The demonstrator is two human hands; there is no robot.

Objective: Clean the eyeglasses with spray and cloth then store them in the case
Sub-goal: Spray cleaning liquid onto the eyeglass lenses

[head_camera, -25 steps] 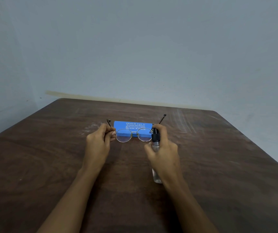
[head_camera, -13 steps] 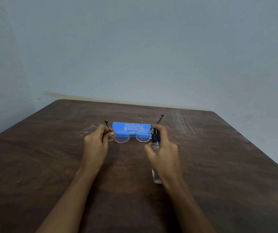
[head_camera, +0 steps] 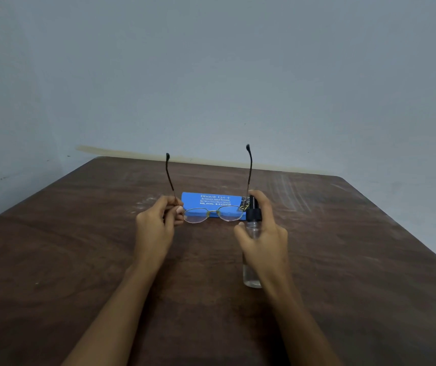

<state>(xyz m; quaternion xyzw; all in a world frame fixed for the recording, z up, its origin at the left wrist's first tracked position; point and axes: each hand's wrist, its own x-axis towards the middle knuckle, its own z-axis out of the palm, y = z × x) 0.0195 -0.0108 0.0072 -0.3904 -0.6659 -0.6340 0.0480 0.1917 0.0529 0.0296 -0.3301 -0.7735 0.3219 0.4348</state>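
Pinched in the left hand [head_camera: 156,225], the glasses [head_camera: 212,213] have tipped arms-up, lenses ready for the spray bottle [head_camera: 251,276] gripped in the right hand [head_camera: 263,241].

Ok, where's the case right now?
In the head view, the case lies on the table at centre, just beyond the glasses, between the left hand and the right hand with the bottle.

Spray bottle [head_camera: 251,276] midsection hidden behind right hand [head_camera: 264,241]. Case [head_camera: 193,199] small print unreadable (too fine). Desk [head_camera: 53,260] cut off at left, right, bottom edges.
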